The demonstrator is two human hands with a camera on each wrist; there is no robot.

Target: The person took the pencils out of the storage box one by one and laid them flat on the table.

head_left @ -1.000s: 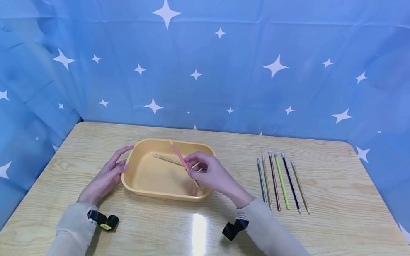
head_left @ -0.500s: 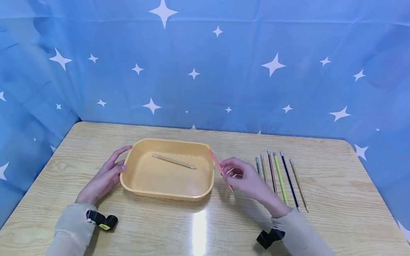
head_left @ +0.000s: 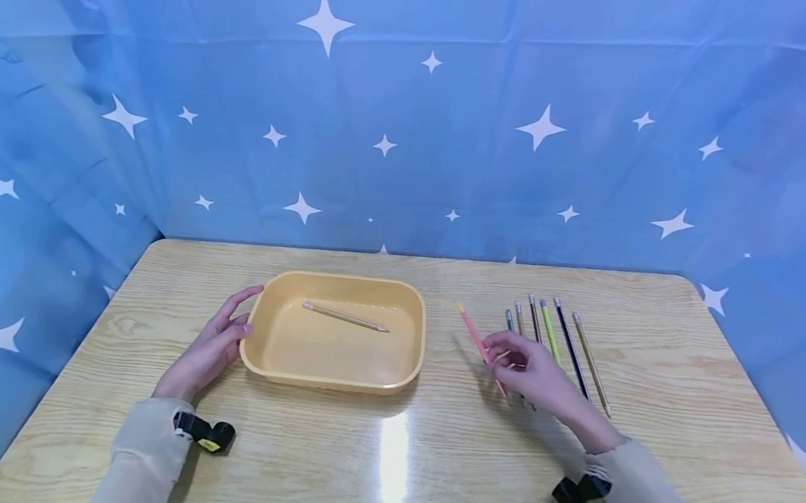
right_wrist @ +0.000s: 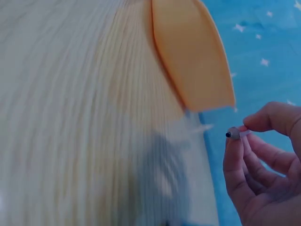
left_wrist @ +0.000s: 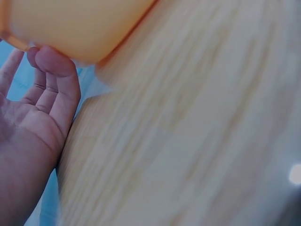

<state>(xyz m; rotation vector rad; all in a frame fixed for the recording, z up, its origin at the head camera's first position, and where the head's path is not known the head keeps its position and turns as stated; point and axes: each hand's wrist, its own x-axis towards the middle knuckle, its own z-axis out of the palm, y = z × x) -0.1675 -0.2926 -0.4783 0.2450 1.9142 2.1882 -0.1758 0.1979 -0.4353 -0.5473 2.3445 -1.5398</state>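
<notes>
A pink pencil (head_left: 472, 334) with a yellow end is pinched between the thumb and fingers of my right hand (head_left: 536, 374), left of a group of pencils. In the right wrist view the pencil's pointed end (right_wrist: 233, 133) faces the camera. My left hand (head_left: 207, 346) touches the left side of a shallow yellow-orange tray (head_left: 328, 360), its fingers spread loosely along the wall. Inside the tray lies one gold-coloured pencil (head_left: 346, 318). The left wrist view shows fingertips right at the tray's wall (left_wrist: 80, 28).
Several pencils lie roughly side by side on the right of the wooden table (head_left: 697, 397), among them a green pencil (head_left: 551, 331), a dark blue pencil (head_left: 571, 349) and a gold-brown pencil (head_left: 592, 363). My right hand partly covers the group. A star-patterned blue cloth (head_left: 425, 180) hangs behind.
My right hand has carried the pink pencil from over the tray rightward to beside the other pencils. The gold-coloured pencil stays in the tray, and my left hand keeps its place.
</notes>
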